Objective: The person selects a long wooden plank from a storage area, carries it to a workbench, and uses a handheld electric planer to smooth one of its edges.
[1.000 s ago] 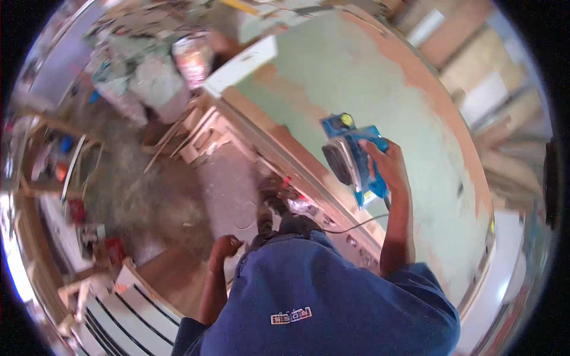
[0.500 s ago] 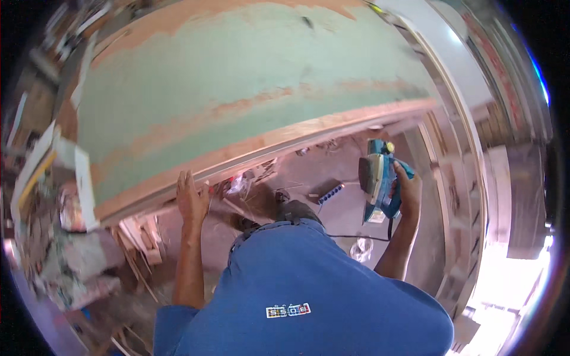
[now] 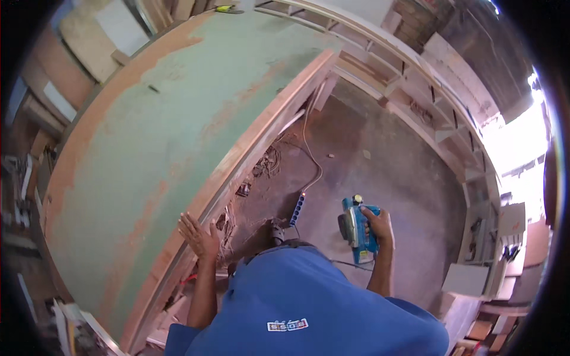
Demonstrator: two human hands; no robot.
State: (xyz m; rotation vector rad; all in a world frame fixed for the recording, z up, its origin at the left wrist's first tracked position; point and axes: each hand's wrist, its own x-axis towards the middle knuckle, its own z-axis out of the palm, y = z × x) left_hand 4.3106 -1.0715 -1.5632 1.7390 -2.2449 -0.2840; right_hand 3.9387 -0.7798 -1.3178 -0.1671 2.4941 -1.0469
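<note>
My right hand [image 3: 383, 226] is wrapped round the handle of a teal electric hand planer [image 3: 356, 230], held in the air over the floor, its cord trailing toward my body. My left hand [image 3: 200, 236], fingers stretched out, rests on the wooden edge strip [image 3: 252, 141] of a large workbench. The bench's broad top [image 3: 136, 148] is pale green, with brownish worn patches along its borders. The planer is apart from the bench.
A blue power strip [image 3: 298, 209] with a pale cable [image 3: 320, 172] lies on the floor [image 3: 404, 172] between bench and planer. Shavings [image 3: 225, 228] gather under the bench edge. A long wooden shelf frame [image 3: 436, 121] curves along the right. Boards [image 3: 77, 50] lean at the far left.
My view has turned to the right, so the bench edge now runs more steeply. The planer stays in my right hand and appears lower. My left hand is still at the edge strip.
</note>
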